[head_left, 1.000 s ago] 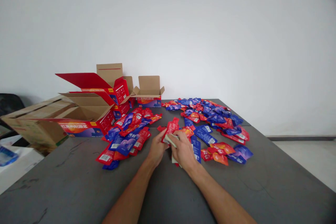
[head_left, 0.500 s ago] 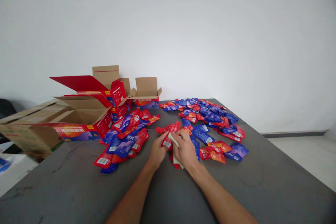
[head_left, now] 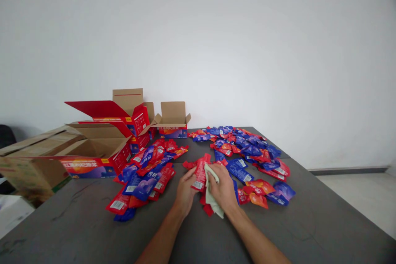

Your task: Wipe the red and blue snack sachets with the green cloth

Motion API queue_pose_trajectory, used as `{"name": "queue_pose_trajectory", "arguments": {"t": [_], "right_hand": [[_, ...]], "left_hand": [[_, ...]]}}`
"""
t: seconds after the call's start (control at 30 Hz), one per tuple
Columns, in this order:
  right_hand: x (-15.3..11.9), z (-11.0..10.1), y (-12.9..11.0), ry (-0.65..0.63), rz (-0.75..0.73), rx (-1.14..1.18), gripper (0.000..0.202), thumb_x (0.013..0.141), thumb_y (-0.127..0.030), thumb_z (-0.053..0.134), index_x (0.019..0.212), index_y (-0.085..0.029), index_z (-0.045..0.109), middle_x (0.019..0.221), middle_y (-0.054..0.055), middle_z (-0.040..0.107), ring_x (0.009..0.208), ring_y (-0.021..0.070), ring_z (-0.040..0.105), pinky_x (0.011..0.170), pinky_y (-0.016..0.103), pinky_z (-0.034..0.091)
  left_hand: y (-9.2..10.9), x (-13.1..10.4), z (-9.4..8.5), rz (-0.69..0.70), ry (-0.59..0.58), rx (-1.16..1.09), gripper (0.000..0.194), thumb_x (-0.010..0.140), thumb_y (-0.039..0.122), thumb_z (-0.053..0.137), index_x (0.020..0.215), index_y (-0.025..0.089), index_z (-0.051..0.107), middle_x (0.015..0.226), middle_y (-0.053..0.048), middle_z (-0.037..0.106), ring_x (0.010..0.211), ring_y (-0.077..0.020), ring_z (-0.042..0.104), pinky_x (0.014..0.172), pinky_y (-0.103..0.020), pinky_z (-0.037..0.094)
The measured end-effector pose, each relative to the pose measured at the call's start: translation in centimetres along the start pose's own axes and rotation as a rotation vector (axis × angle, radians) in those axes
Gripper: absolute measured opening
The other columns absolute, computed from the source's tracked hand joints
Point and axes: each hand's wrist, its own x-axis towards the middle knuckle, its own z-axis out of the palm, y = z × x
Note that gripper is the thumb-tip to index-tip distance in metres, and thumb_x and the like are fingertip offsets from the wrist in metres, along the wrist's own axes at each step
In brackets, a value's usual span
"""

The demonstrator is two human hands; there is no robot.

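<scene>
A red pouch (head_left: pixel 200 173) with a white barcode label is held at its left side by my left hand (head_left: pixel 185 192), fingers closed on it. My right hand (head_left: pixel 223 187) grips a pale folded cloth (head_left: pixel 213 200) against the pouch's right edge; the cloth's end hangs down below the fingers. Other red pouches lie on the table under and behind both hands, partly hidden. Just right of my right hand are blue pouches (head_left: pixel 237 169) and red-orange pouches (head_left: pixel 258 187).
A pile of red and blue pouches (head_left: pixel 145 183) lies to the left. A larger heap (head_left: pixel 247 142) spreads at the back right. Open red cartons (head_left: pixel 93 165) and another open carton (head_left: pixel 172 132) stand at the back left, beside a brown cardboard box (head_left: pixel 34 169). Grey table (head_left: pixel 102 239) underneath.
The red pouch now stands more upright and shows more of its face. My right hand with the cloth has shifted slightly right, and the cloth hangs lower. The camera view has tilted up a little.
</scene>
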Motion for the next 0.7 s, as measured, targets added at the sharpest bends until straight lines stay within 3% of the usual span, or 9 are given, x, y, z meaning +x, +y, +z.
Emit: {"name": "queue_pose_trajectory", "arguments": {"t": [0.1, 0.23, 0.4, 0.53, 0.7], "right_hand": [[0.0, -0.1, -0.5, -0.023, -0.029, 0.044, 0.030, 0.094, -0.024, 0.055, 0.119, -0.028, 0.071, 0.115, 0.006, 0.072, 0.110, 0.0239, 0.064, 0.100, 0.044, 0.050], [-0.2, 0.0, -1.1, -0.008, -0.033, 0.055, 0.029, 0.094, -0.026, 0.055, 0.119, -0.028, 0.071, 0.118, 0.007, 0.071, 0.110, 0.0244, 0.064, 0.098, 0.043, 0.052], [-0.6, 0.5, -1.6, -0.057, -0.043, 0.105, 0.026, 0.094, -0.029, 0.058, 0.117, -0.029, 0.071, 0.114, 0.005, 0.072, 0.106, 0.0225, 0.065, 0.096, 0.040, 0.053], [-1.0, 0.7, -2.5, -0.141, -0.102, 0.134, 0.028, 0.097, -0.026, 0.055, 0.121, -0.031, 0.068, 0.117, 0.005, 0.070, 0.112, 0.0222, 0.062, 0.101, 0.042, 0.050], [-1.3, 0.9, -3.0, -0.123, -0.086, 0.083, 0.029, 0.095, -0.022, 0.054, 0.117, -0.030, 0.071, 0.114, 0.009, 0.063, 0.105, 0.0223, 0.061, 0.091, 0.038, 0.053]], "left_hand": [[0.4, 0.1, 0.1, 0.047, 0.078, -0.052, 0.041, 0.072, 0.035, 0.079, 0.108, 0.017, 0.073, 0.106, -0.009, 0.075, 0.086, -0.0197, 0.069, 0.080, -0.032, 0.053], [0.7, 0.7, -0.5, 0.116, 0.148, -0.060, 0.037, 0.065, 0.031, 0.082, 0.098, 0.017, 0.072, 0.098, -0.006, 0.075, 0.081, -0.0176, 0.069, 0.078, -0.030, 0.052], [0.2, 1.4, -1.7, 0.190, 0.249, 0.011, 0.037, 0.064, 0.025, 0.080, 0.098, 0.021, 0.065, 0.076, 0.002, 0.070, 0.065, -0.0132, 0.064, 0.066, -0.025, 0.049], [-0.1, 0.9, -1.0, 0.187, 0.137, 0.171, 0.025, 0.071, 0.032, 0.078, 0.089, 0.017, 0.069, 0.086, -0.004, 0.073, 0.082, -0.0181, 0.069, 0.077, -0.028, 0.051], [0.2, 0.0, 0.8, -0.005, 0.032, -0.061, 0.040, 0.082, 0.053, 0.065, 0.092, 0.015, 0.070, 0.092, -0.010, 0.074, 0.095, -0.0249, 0.069, 0.087, -0.036, 0.053]]}}
